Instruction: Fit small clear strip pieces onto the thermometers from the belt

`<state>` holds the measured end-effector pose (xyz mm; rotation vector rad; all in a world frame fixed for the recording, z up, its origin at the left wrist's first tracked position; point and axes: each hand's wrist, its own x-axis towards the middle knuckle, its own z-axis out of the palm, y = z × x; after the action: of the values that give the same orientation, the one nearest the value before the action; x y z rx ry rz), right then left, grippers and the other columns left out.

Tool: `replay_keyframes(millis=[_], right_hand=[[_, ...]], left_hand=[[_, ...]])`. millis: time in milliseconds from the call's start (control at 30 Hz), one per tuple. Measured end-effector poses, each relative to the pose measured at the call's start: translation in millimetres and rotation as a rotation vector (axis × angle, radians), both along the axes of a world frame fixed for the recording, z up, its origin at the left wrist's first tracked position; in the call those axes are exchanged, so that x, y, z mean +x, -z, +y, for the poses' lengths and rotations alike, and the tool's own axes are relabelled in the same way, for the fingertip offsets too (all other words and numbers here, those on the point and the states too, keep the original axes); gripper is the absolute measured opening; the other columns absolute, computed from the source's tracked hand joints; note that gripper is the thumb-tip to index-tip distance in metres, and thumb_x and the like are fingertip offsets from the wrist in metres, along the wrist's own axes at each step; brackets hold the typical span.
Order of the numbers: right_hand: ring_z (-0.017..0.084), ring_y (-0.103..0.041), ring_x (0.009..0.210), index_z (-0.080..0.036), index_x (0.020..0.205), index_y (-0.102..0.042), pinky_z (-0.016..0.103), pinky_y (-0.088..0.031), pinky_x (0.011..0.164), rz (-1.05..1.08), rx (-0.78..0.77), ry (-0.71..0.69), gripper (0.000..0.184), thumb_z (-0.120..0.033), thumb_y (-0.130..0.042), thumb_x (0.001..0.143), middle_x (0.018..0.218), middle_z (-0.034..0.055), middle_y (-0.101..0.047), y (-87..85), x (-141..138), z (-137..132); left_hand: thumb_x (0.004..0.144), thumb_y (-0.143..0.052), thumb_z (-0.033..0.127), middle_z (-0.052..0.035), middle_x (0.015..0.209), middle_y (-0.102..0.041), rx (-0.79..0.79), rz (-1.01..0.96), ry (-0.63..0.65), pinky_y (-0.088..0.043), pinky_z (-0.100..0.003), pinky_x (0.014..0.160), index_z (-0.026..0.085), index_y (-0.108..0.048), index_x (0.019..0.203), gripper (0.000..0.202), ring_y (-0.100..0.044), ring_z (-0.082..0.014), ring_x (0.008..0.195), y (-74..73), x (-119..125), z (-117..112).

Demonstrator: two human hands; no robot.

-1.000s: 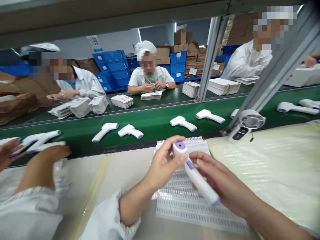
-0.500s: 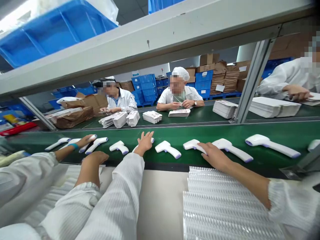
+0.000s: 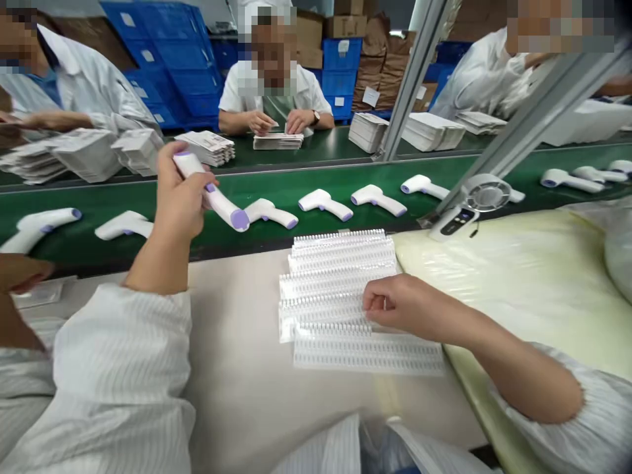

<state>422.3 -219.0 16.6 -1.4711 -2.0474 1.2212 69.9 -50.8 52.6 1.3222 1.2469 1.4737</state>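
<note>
My left hand is wrapped round a white forehead thermometer with purple ends, raised above the belt. Over the right part of the stacked label sheets, my right hand is closed, thumb and forefinger together. Whatever its fingertips pinch, if anything, is too small to make out. The sheets are pale, with rows of small marks, and overlap like steps. Beyond them, a row of similar thermometers lies on the green conveyor belt.
A co-worker's hand reaches in at the left edge. Across the belt, people in white handle stacks of folded paper. A metal post, a small handheld fan and a yellowish wrapped bundle stand at the right.
My left hand has lifted a thermometer off the belt. My right hand has left the belt thermometer and come back over the label sheets. The view has turned down and right.
</note>
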Motion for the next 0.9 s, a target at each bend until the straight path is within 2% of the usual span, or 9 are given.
replay_keyframes(millis=[100, 233, 333, 467, 533, 633, 700, 767, 900], right_hand=[[0.014, -0.055, 0.054, -0.024, 0.069, -0.073, 0.024, -0.036, 0.049, -0.049, 0.039, -0.009, 0.015, -0.014, -0.064, 0.075, 0.06, -0.0027, -0.066, 9.3, 1.9, -14.5], [0.015, -0.055, 0.054, -0.023, 0.071, -0.073, 0.025, -0.037, 0.051, -0.133, 0.07, -0.005, 0.014, -0.012, -0.066, 0.073, 0.06, -0.002, -0.067, 13.2, -1.0, -19.3], [0.015, -0.056, 0.053, -0.023, 0.067, -0.071, 0.025, -0.037, 0.051, -0.113, 0.056, -0.022, 0.017, -0.008, -0.065, 0.072, 0.06, -0.0019, -0.066, 13.9, -4.0, -22.2], [0.014, -0.056, 0.055, -0.022, 0.061, -0.067, 0.026, -0.038, 0.053, -0.063, 0.041, -0.038, 0.022, -0.004, -0.061, 0.071, 0.06, -0.0021, -0.067, 13.5, -3.2, -27.4], [0.015, -0.058, 0.057, -0.022, 0.063, -0.07, 0.026, -0.041, 0.054, 0.063, -0.007, 0.015, 0.018, -0.009, -0.064, 0.073, 0.062, -0.0016, -0.069, 9.3, -0.5, -28.6], [0.016, -0.063, 0.06, -0.022, 0.071, -0.075, 0.028, -0.049, 0.056, 0.413, -0.116, 0.194, 0.006, -0.026, -0.076, 0.076, 0.066, 0.0002, -0.073, -2.2, 0.8, -26.1], [0.017, -0.066, 0.065, -0.022, 0.074, -0.077, 0.031, -0.054, 0.062, 0.688, -0.119, 0.327, 0.013, -0.035, -0.082, 0.074, 0.073, 0.0019, -0.075, -9.3, -3.1, -22.1], [0.018, -0.068, 0.072, -0.023, 0.073, -0.077, 0.033, -0.057, 0.07, 0.905, -0.08, 0.425, 0.017, -0.037, -0.086, 0.072, 0.083, 0.003, -0.076, -12.3, -10.8, -18.3], [0.018, -0.066, 0.084, -0.023, 0.07, -0.076, 0.034, -0.056, 0.077, 1.036, -0.006, 0.504, 0.017, -0.035, -0.087, 0.073, 0.097, 0.0028, -0.073, -5.7, -27.5, -16.5]], left_hand=[[0.078, -0.059, 0.008, -0.0009, 0.102, -0.061, 0.03, -0.06, 0.067, -0.056, -0.04, 0.075, 0.029, -0.036, 0.144, 0.073, -0.064, -0.0229, 0.089, -4.9, 53.3, -42.7], [0.078, -0.063, 0.017, -0.0039, 0.101, -0.058, -0.029, -0.119, 0.282, -0.058, -0.038, 0.072, 0.031, -0.035, 0.147, 0.075, -0.063, -0.0227, 0.088, 2.6, 108.1, -95.7], [0.08, -0.065, 0.023, -0.0045, 0.106, -0.057, -0.08, -0.123, 0.332, -0.057, -0.035, 0.072, 0.035, -0.034, 0.148, 0.076, -0.063, -0.0227, 0.091, 9.4, 125.9, -115.9], [0.078, -0.069, 0.026, -0.0045, 0.113, -0.054, -0.133, -0.156, 0.328, -0.056, -0.029, 0.066, 0.032, -0.047, 0.134, 0.06, -0.06, -0.0217, 0.094, 11.8, 133.2, -125.7], [0.077, -0.071, 0.026, -0.0035, 0.11, -0.054, -0.171, -0.167, 0.329, -0.054, -0.027, 0.064, 0.03, -0.049, 0.127, 0.055, -0.059, -0.0206, 0.092, 12.6, 135.9, -129.7], [0.075, -0.07, 0.026, -0.0016, 0.1, -0.053, -0.266, -0.153, 0.361, -0.049, -0.026, 0.064, 0.029, -0.05, 0.124, 0.053, -0.056, -0.0182, 0.085, 15.7, 143.7, -140.5], [0.075, -0.067, 0.025, -0.0006, 0.094, -0.053, -0.343, -0.142, 0.417, -0.047, -0.026, 0.064, 0.029, -0.05, 0.124, 0.053, -0.054, -0.0171, 0.081, 18.7, 151.6, -151.2], [0.074, -0.064, 0.025, -0.0001, 0.093, -0.054, -0.401, -0.141, 0.475, -0.045, -0.027, 0.065, 0.029, -0.049, 0.125, 0.054, -0.053, -0.0162, 0.077, 21.5, 160.3, -162.8], [0.077, -0.063, 0.027, -0.0006, 0.103, -0.055, -0.404, -0.18, 0.533, -0.043, -0.028, 0.064, 0.029, -0.047, 0.126, 0.052, -0.051, -0.0135, 0.071, 24.2, 173.7, -179.7]])
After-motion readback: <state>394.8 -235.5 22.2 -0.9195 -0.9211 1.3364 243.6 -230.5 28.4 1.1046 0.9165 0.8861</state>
